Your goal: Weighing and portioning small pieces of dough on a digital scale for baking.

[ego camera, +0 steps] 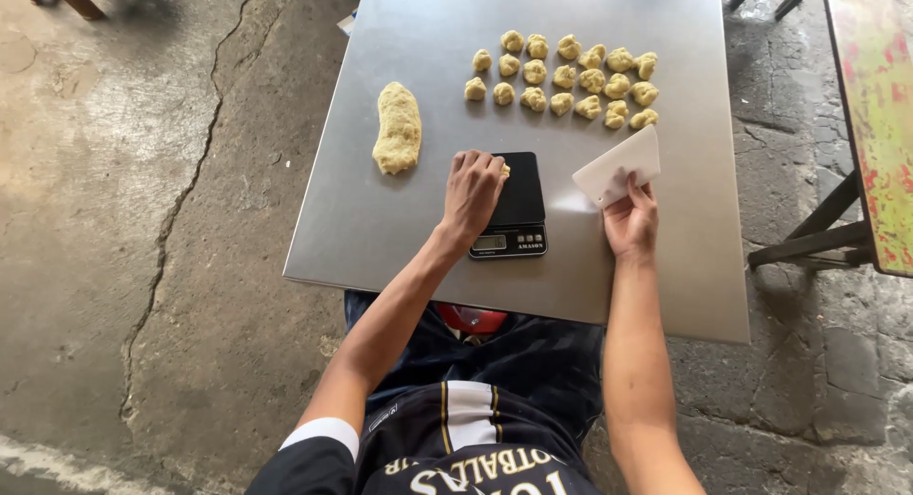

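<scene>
A brushed metal table [409, 229] with a dull, smooth sheen carries a rough, crumbly log of pale dough [398, 127] and many small, lumpy dough pieces [563, 77] with a matt, grainy surface. A black plastic scale [518, 205] has a glossy, smooth top, and the white scraper [618, 165] looks like thin, matt plastic. The floor [143, 219] is rough, cracked grey concrete, and a neighbouring tabletop [880, 105] shows worn, flaking paint.

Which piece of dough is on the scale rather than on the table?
The small piece under the left hand sits on the black scale; the long log and portioned pieces lie on the table.
</scene>
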